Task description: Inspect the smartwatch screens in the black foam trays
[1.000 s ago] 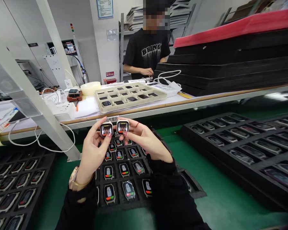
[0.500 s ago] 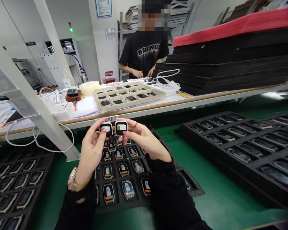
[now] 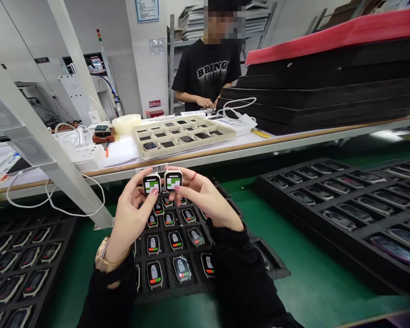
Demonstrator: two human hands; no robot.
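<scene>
My left hand (image 3: 131,212) grips one smartwatch (image 3: 151,184) upright, its thumb at the lower part of the screen. A second smartwatch (image 3: 173,181) is held in my right hand (image 3: 208,198), with the thumb on its lower edge. The two watches are side by side, and both lit screens show green and white blocks. Below them lies a black foam tray (image 3: 164,289) with several watches in its slots, their screens showing white text and red and green bars. My forearms hide parts of this tray.
Black foam trays of watches lie at left (image 3: 63,241) and right (image 3: 314,214). On the shelf ahead are a beige compartment tray (image 3: 191,148), cables and a stack of black foam (image 3: 310,95). A slanted white post (image 3: 70,182) stands left. A person (image 3: 208,68) works behind the shelf.
More green blocks now fill both watch screens. My left thumb has shifted slightly right on its watch. The person behind the shelf has moved their hands a little.
</scene>
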